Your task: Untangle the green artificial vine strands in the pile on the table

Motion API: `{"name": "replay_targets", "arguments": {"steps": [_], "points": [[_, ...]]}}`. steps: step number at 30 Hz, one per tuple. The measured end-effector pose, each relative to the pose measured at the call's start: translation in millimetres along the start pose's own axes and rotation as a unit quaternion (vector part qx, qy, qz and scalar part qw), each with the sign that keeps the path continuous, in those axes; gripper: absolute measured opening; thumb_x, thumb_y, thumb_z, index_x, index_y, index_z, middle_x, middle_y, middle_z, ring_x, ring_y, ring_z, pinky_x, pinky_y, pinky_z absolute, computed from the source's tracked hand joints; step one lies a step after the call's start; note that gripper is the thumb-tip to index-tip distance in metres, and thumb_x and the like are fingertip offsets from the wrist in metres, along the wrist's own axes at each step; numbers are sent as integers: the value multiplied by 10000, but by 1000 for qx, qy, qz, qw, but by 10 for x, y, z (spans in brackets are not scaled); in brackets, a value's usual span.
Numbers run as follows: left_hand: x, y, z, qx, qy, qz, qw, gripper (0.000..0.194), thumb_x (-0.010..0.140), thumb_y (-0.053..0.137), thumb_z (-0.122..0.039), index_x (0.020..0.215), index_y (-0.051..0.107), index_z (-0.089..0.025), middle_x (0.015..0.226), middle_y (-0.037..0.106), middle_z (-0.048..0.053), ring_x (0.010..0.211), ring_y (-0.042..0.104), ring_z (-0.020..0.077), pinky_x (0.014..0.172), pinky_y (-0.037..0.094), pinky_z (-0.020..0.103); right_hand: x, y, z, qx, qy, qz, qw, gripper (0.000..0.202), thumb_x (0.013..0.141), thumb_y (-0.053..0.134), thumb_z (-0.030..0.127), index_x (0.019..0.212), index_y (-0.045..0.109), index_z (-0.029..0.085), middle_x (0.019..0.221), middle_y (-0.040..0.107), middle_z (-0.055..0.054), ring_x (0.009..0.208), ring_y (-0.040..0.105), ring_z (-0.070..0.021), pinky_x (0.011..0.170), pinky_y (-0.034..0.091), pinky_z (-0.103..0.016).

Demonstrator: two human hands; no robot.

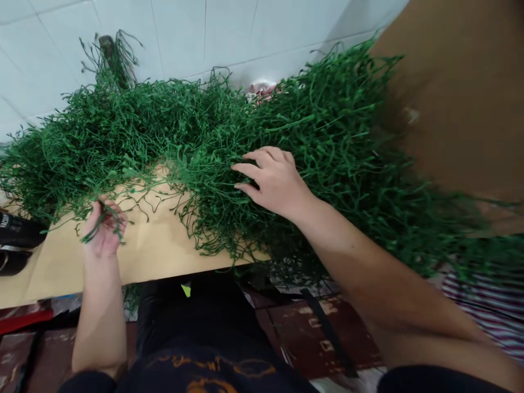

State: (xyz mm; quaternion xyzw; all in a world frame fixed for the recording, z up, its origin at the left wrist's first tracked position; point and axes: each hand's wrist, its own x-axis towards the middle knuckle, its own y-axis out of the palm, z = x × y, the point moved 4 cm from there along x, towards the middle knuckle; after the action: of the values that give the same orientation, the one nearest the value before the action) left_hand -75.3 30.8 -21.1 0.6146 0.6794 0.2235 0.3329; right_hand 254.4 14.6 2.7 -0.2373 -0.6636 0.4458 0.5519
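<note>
Head view: your left hand, at 8 o'clock in the frame, has its grip pinched around a small bundle of green strands, lifted just clear of the tan tabletop. Your right hand, near centre, rests with fingers spread and lightly curled on the large heap of green strands; that grip encloses nothing. The heap covers the tabletop from 9 o'clock to 3 o'clock and spills over its near edge. Judged by quantity, only the small bundle is separated; almost the whole heap remains unsorted. A brown cardboard panel stands at 2 o'clock, touching the heap. White tiled wall lies behind at 12 o'clock
</note>
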Motion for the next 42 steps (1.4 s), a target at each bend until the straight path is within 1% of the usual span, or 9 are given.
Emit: {"name": "replay_targets", "arguments": {"steps": [5,9,15,19,21,24,27,34,42], "points": [[-44,-157,-385,-29,86,21,996,127,854,519,-278,753,585,-239,651,658,-94,572,574,26,542,490,131,-15,92,-109,-2,-2,13,1000,310,819,517,316,1061,655,180,1152,578,-130,1094,416,-289,849,345,-458],[-117,-146,-442,20,104,6,994,194,869,472,-295,730,606,-276,677,665,-60,575,568,62,528,509,151,9,-23,22,-38,14,13,999,294,798,545,315,1023,668,170,1146,566,-147,1085,411,-306,839,367,-478],[-108,62,-146,43,23,-24,999,197,872,458,-210,766,624,-207,667,647,-7,596,596,72,525,516,171,138,-280,828,108,-57,0,993,336,838,489,271,1139,590,163,1265,489,-158,1193,374,-310,944,347,-508],[-123,275,9,125,14,11,992,107,816,543,-172,836,647,-187,717,665,-11,570,602,65,522,506,167,310,-97,1335,310,-116,-1,944,668,766,559,502,1295,417,121,1306,450,-179,1206,394,-287,988,350,-478],[-161,353,82,178,6,29,984,92,777,596,-180,843,657,-161,707,670,9,573,611,87,488,483,169,405,44,1437,385,-96,-6,918,654,773,544,506,1266,425,92,1254,490,-190,1164,441,-263,962,379,-437],[-212,389,153,236,-1,57,970,131,710,679,-208,814,655,-132,691,668,25,602,625,112,513,492,191,499,185,1444,445,-60,9,894,381,834,484,388,1076,544,100,1025,603,-134,951,540,-200,848,424,-348],[-201,313,135,214,19,52,975,180,682,715,-245,808,638,-140,716,661,9,624,620,87,546,495,180,511,200,1331,450,-16,9,893,228,840,463,338,814,561,133,744,562,-46,732,504,-145,702,395,-283],[-88,169,113,131,48,-5,990,252,581,770,-226,681,545,-174,612,624,-47,534,579,68,476,444,165,421,226,1139,522,72,62,848,341,781,554,469,659,455,167,563,312,47,528,287,-64,518,243,-227],[-28,190,124,257,181,-24,949,267,608,755,-338,662,559,-165,590,564,-49,541,533,46,506,417,142,420,310,1109,635,130,82,757,513,660,610,604,507,408,158,509,299,50,518,282,-48,518,245,-226]]}}
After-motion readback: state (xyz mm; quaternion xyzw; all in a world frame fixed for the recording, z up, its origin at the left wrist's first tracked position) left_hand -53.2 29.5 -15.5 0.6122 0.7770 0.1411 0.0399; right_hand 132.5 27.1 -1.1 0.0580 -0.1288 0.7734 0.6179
